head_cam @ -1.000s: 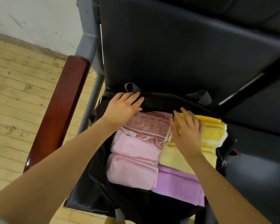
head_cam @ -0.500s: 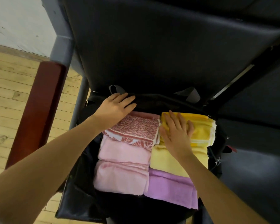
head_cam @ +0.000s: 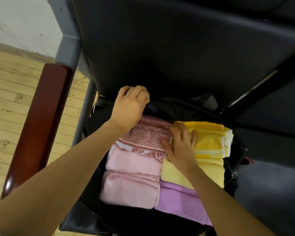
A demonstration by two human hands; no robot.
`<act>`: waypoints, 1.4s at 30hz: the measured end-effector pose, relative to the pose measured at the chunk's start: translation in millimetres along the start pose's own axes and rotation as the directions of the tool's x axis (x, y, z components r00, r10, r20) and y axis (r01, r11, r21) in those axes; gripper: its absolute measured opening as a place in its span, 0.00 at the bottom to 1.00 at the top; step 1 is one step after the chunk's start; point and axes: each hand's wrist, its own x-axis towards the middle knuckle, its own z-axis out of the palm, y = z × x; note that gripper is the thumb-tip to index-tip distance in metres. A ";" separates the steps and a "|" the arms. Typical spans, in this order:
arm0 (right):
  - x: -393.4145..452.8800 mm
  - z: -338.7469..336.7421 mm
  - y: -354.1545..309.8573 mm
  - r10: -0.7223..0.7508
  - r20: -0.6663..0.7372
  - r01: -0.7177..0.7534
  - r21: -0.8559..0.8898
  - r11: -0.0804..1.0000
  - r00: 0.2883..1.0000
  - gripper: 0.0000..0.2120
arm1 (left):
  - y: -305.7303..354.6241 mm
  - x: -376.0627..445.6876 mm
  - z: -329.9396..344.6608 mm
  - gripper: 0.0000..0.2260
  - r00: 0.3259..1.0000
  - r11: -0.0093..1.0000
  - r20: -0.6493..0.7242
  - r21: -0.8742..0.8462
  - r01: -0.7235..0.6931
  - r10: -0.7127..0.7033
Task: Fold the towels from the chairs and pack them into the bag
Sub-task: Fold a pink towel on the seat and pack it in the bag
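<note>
An open black bag (head_cam: 180,110) lies on a black chair seat, filled with folded towels. On the left lie a red-patterned towel (head_cam: 146,137) and two pink towels (head_cam: 133,165); on the right lie a bright yellow towel (head_cam: 209,142), a pale yellow towel (head_cam: 209,171) and a purple towel (head_cam: 182,201). My left hand (head_cam: 130,106) grips the bag's far rim, fingers curled over the edge. With its fingers spread, my right hand (head_cam: 180,145) presses flat where the red-patterned towel meets the bright yellow one.
The black chair back (head_cam: 177,48) rises right behind the bag. A dark red wooden armrest (head_cam: 39,125) runs along the left, on a grey metal frame (head_cam: 66,41). Wooden floor (head_cam: 5,99) lies beyond it. A second black seat (head_cam: 271,184) adjoins on the right.
My left hand moved from lying flat on the bag's rim to curling round it. My right hand slid left, from the yellow towel to the seam between the towels.
</note>
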 end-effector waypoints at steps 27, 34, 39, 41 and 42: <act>66.0 -113.5 16.8 -0.203 -0.228 0.254 0.223 0.941 0.952 0.11 | 64.1 5.0 -21.9 0.22 0.970 0.997 0.238 -0.052 0.062 -0.048; 61.8 -115.2 29.0 -0.202 -0.319 0.266 0.173 0.948 0.926 0.14 | 74.4 31.2 -12.7 0.21 0.939 0.947 0.338 -0.277 0.164 -0.064; 25.3 -93.8 44.3 -0.091 -0.403 0.162 0.146 0.976 0.911 0.18 | 70.9 37.5 -16.0 0.22 0.917 0.854 0.390 -0.448 0.265 -0.081; 22.0 -86.2 56.1 -0.113 -0.402 0.148 0.057 0.987 0.909 0.19 | 70.8 38.2 -18.5 0.23 0.911 0.824 0.408 -0.494 0.277 -0.062; 23.3 -84.8 61.0 -0.117 -0.394 0.145 0.041 0.989 0.912 0.19 | 71.6 37.9 -20.1 0.23 0.904 0.814 0.424 -0.504 0.289 -0.058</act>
